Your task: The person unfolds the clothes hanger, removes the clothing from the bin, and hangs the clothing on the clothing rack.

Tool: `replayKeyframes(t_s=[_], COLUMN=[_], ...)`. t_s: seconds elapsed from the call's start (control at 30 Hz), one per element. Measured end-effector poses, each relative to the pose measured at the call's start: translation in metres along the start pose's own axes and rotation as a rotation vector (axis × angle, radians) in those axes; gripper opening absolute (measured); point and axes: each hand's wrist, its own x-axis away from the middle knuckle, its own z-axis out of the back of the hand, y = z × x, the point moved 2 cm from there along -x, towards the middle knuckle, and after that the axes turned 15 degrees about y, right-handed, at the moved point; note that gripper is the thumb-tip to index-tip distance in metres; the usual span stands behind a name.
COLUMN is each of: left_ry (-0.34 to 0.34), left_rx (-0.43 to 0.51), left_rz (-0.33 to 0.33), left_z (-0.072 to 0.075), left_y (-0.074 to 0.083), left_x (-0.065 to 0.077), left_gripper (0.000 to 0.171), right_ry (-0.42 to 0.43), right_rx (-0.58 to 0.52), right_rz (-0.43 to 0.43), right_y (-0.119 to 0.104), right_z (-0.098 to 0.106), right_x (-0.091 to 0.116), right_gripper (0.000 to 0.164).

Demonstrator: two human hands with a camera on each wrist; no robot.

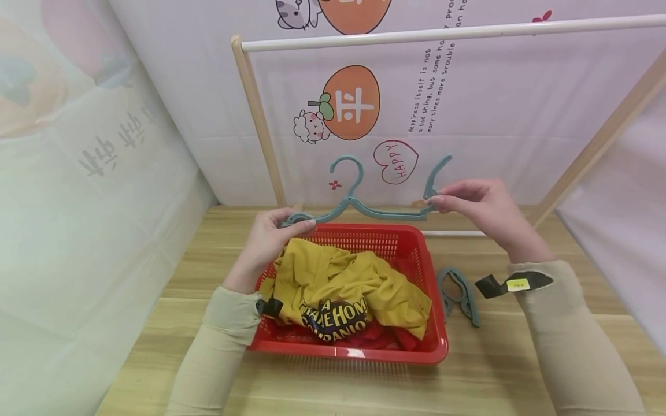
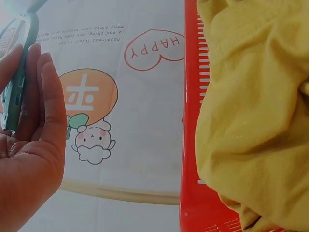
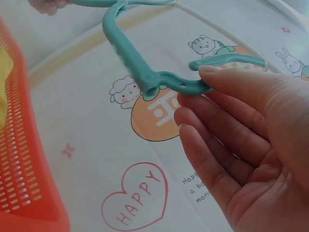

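Note:
A teal folding clothes hanger [image 1: 387, 215] is held up over the back rim of a red basket [image 1: 434, 277], its hook pointing up. My left hand [image 1: 267, 240] grips the hanger's left end, where the parts look folded together. At the other end, my right hand [image 1: 481, 211] pinches a jointed piece between thumb and fingers; one arm piece sticks upward there. The right wrist view shows that hand [image 3: 241, 135] pinching the hinged end of the hanger [image 3: 128, 50]. Inside the basket lies a crumpled yellow garment [image 1: 343, 271] with dark printed lettering, on something red.
Another teal hanger [image 1: 458, 294], folded, lies on the wooden table [image 1: 182, 312] right of the basket. Behind stands a rack with wooden posts [image 1: 257, 115] and a white top bar [image 1: 442, 33]. Printed cloth covers the back and sides.

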Motion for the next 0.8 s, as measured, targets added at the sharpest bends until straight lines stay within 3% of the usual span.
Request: replayKeyframes(t_s=[0.13,0.4,0.63,0.7,0.8], left_ry=[0.000,-0.024,-0.012,-0.003,0.019], left_rx=[-0.038,-0.076,-0.031,-0.005,0.040], left_rz=[-0.003,-0.068,-0.027,-0.012,-0.001], left_z=[0.000,-0.002,-0.002,-0.001,0.000], left_y=[-0.001,-0.004,-0.003,-0.002,-0.002], left_x=[0.000,-0.001,-0.001,-0.001,-0.002], left_gripper=[0.021,0.018,0.019,0.019,0.020], right_ry=[0.015,0.010,-0.016,0.003,0.048], right_rx=[-0.019,-0.104,-0.146,-0.227,-0.443], right_rz=[-0.021,0.031,0.015,0.001,-0.036], right_y=[-0.005,-0.011,-0.007,-0.004,0.000], right_z=[0.002,0.004,0.008,0.009,0.009], right_x=[-0.002,-0.006,-0.006,-0.006,-0.007], right_gripper=[0.035,0.026,0.027,0.026,0.021])
